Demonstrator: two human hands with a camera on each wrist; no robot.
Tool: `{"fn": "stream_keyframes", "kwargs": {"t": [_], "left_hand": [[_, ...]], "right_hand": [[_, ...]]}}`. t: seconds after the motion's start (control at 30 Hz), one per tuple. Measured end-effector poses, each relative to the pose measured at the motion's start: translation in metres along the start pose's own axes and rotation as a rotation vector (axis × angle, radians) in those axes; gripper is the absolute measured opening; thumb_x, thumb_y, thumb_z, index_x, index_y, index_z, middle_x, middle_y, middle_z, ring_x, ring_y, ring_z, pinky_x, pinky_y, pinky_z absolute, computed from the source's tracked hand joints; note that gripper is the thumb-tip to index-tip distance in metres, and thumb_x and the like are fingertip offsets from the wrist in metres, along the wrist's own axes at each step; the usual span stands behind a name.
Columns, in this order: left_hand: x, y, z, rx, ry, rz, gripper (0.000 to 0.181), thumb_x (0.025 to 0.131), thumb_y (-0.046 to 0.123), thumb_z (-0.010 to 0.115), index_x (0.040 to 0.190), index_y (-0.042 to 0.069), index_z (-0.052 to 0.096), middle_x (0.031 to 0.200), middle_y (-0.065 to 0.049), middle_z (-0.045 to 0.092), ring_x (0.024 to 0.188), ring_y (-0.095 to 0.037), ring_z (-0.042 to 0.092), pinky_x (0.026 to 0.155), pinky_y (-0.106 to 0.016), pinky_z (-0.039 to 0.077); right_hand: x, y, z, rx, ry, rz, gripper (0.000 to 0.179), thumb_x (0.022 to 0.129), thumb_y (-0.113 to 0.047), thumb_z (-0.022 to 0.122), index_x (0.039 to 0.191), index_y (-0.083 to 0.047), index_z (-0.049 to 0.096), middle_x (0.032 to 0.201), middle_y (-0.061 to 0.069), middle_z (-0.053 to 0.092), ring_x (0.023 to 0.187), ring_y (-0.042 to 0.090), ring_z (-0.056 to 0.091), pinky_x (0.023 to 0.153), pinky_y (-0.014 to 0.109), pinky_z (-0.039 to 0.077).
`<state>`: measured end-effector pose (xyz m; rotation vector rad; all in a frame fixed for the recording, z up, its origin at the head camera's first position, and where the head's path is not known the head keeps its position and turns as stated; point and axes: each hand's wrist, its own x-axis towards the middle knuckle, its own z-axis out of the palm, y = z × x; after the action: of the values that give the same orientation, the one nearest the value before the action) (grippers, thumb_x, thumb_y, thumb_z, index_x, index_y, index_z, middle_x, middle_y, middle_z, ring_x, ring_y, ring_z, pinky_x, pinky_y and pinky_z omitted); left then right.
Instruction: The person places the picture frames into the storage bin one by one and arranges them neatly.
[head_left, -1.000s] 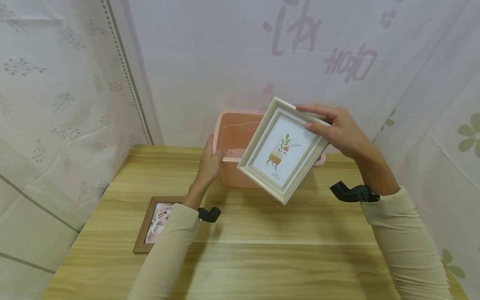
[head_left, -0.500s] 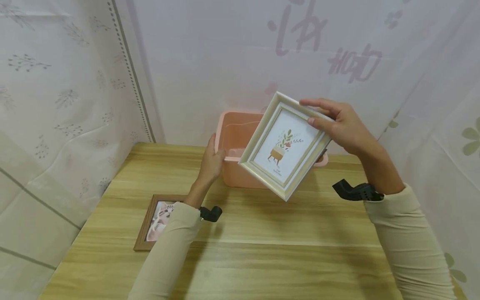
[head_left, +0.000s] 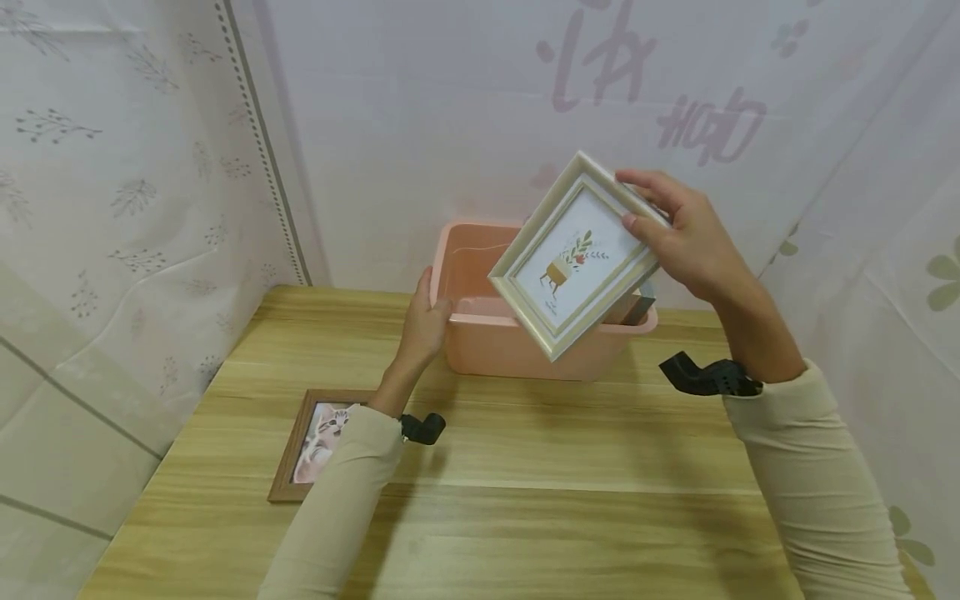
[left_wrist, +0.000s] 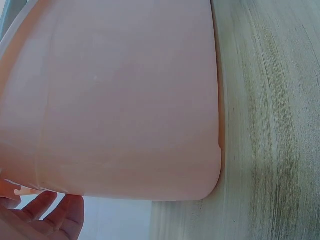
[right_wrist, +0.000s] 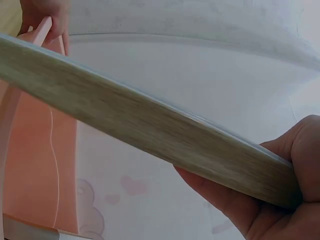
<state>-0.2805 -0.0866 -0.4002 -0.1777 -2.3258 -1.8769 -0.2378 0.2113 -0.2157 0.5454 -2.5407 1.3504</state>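
Note:
My right hand (head_left: 686, 233) pinches the upper right corner of a cream picture frame (head_left: 528, 250), thumb on the front and fingers behind. The frame is tilted in the air above a pink plastic bin (head_left: 495, 354), its plant print facing up at the head camera. In the right wrist view the frame's edge (right_wrist: 150, 122) crosses the picture. My left hand (head_left: 422, 325) grips the bin's left rim, thumb on the inner side. Fingertips (left_wrist: 75, 210) show at the bin's wall in the left wrist view. Inside the bin's right end, a dark-edged flat thing (head_left: 640, 308) sticks up, partly hidden.
A brown wooden picture frame (head_left: 288, 467) with a kitten photo lies on the wooden table (head_left: 525, 533), left of the bin and partly behind my left sleeve (head_left: 337, 500). A printed cloth backdrop (head_left: 405, 142) hangs right behind the table and bin.
My right hand has lifted the cream picture frame up and slightly right, exposing more of the bin's front and the flat thing inside. My left hand keeps its grip on the rim.

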Motion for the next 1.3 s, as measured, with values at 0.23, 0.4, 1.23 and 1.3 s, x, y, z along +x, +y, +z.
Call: {"fn": "stream_keyframes", "kwargs": {"t": [0.23, 0.4, 1.23, 1.3], "left_hand": [[-0.001, -0.001, -0.001, -0.01, -0.011, 0.005, 0.068, 0.098, 0.012, 0.038, 0.16, 0.01, 0.01, 0.163, -0.015, 0.021, 0.147, -0.028, 0.026, 0.12, -0.042, 0.02], [0.0, -0.003, -0.001, -0.012, -0.007, 0.011, 0.068, 0.098, 0.013, 0.038, 0.16, 0.01, 0.011, 0.163, -0.014, 0.023, 0.146, -0.028, 0.028, 0.12, -0.042, 0.02], [0.0, -0.004, 0.0, 0.015, 0.002, 0.017, 0.07, 0.094, 0.018, 0.04, 0.16, 0.012, 0.014, 0.162, -0.011, 0.026, 0.146, -0.025, 0.029, 0.119, -0.043, 0.023], [0.0, -0.004, 0.001, 0.009, 0.0, 0.02, 0.07, 0.094, 0.017, 0.04, 0.16, 0.012, 0.014, 0.162, -0.011, 0.027, 0.146, -0.025, 0.029, 0.119, -0.043, 0.023]], "right_hand": [[0.005, -0.005, 0.003, -0.076, 0.096, 0.014, 0.051, 0.098, -0.006, 0.051, 0.149, -0.012, 0.045, 0.149, 0.016, 0.045, 0.106, 0.027, 0.055, 0.068, 0.017, 0.053], [0.007, -0.008, 0.007, -0.179, 0.145, 0.041, 0.057, 0.098, -0.008, 0.05, 0.153, -0.018, 0.038, 0.154, 0.006, 0.041, 0.118, 0.03, 0.048, 0.086, 0.033, 0.051], [0.017, 0.015, 0.023, -0.275, 0.25, -0.016, 0.055, 0.097, 0.002, 0.046, 0.151, 0.0, 0.035, 0.152, 0.02, 0.04, 0.137, 0.034, 0.041, 0.114, 0.046, 0.034], [0.018, 0.022, 0.025, -0.303, 0.227, -0.034, 0.048, 0.097, 0.002, 0.046, 0.145, 0.003, 0.04, 0.146, 0.024, 0.046, 0.131, 0.038, 0.046, 0.109, 0.051, 0.039]]}}
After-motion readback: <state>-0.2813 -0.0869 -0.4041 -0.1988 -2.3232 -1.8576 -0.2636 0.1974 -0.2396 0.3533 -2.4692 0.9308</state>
